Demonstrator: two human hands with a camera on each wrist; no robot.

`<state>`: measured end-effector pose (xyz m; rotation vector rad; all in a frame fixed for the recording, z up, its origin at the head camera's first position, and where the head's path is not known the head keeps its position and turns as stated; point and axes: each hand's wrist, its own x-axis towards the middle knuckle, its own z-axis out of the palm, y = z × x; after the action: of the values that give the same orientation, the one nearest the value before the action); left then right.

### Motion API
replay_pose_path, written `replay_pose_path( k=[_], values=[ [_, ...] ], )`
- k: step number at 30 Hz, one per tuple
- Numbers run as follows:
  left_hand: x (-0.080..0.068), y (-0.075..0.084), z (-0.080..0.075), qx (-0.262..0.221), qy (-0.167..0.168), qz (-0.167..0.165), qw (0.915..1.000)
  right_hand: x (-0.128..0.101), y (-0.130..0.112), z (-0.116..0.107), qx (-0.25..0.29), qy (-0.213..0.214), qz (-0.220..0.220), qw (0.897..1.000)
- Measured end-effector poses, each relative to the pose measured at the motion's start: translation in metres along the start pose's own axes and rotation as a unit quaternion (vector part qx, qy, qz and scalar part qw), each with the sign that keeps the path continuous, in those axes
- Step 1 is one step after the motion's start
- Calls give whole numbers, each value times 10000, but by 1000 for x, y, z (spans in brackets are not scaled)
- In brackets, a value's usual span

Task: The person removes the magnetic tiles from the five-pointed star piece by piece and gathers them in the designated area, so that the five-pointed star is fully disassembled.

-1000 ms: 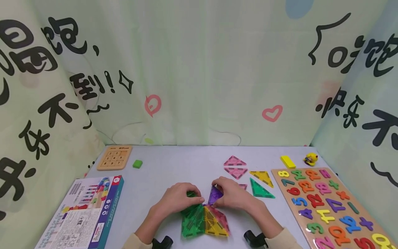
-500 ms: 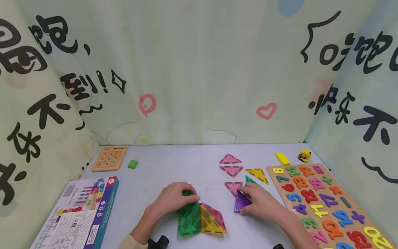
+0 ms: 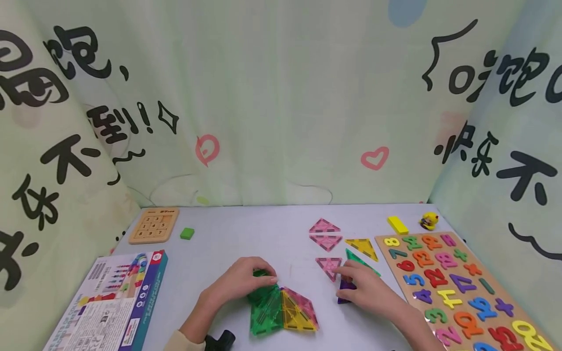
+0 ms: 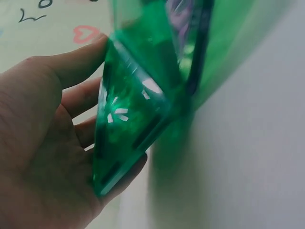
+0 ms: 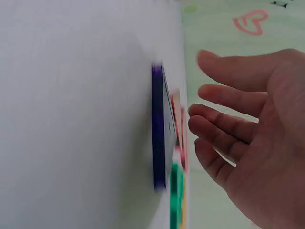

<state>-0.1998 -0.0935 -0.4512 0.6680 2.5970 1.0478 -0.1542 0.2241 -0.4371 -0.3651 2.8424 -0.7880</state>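
Note:
My left hand (image 3: 239, 280) grips a green triangular magnetic tile (image 4: 126, 109) at the upper left of a small tile build. That build joins green tiles (image 3: 266, 314), a yellow triangle tile (image 3: 295, 312) and a pink tile (image 3: 306, 301) at its right side. A purple triangle tile (image 5: 158, 129) lies flat on the white table; the head view shows it partly hidden under my right hand (image 3: 371, 290). In the right wrist view my fingers are spread apart, off the purple tile. Just beyond it lie a pink triangle tile (image 3: 328, 265) and a green triangle tile (image 3: 359, 258).
Farther back are two pink tiles (image 3: 326, 242) and a yellow tile (image 3: 363, 247). A number board (image 3: 432, 319) fills the right side, with a yellow block (image 3: 397, 225) and toy figure (image 3: 429, 221) behind. At left are a box (image 3: 110, 292), wooden puzzle (image 3: 154, 225) and green block (image 3: 187, 233).
My right hand has carried the purple tile from the build rightward and let it go on the table beside the pink tile. My left hand keeps its hold on the green tile.

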Motion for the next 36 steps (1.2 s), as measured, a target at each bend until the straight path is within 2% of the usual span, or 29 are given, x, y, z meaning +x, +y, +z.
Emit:
replay_pose_path(
  k=[5, 10, 12, 15, 19, 25, 29, 32, 36],
  values=[
    [-1, -7, -6, -273, -118, -56, 9995, 15, -24, 17, 936, -302, -655, 9930],
    [-4, -15, -15, -372, -156, -97, 9991, 33, -50, 34, 1603, -711, -866, 9807],
    [-6, -18, -20, -368, -123, -221, 9990, 39, -58, 40, 1863, -842, -805, 9756],
    [-8, -21, -27, -372, -97, -622, 9973, 46, -66, 46, 2150, -965, -605, 9700],
    [-10, -26, -31, -691, -133, -1059, 9919, 52, -72, 49, 2458, -1007, -325, 9635],
    [-10, -35, -33, -1489, -214, -1196, 9814, 56, -77, 53, 3065, -1024, -94, 9463],
    [-10, -40, -33, -1786, -294, -1240, 9756, 59, -80, 54, 3430, -1045, 133, 9334],
    [-9, -43, -32, -1910, -340, -1213, 9735, 61, -84, 54, 3541, -1038, 298, 9290],
    [-8, -44, -30, -2008, -316, -1201, 9717, 64, -90, 55, 3531, -1078, 358, 9287]
  ],
)
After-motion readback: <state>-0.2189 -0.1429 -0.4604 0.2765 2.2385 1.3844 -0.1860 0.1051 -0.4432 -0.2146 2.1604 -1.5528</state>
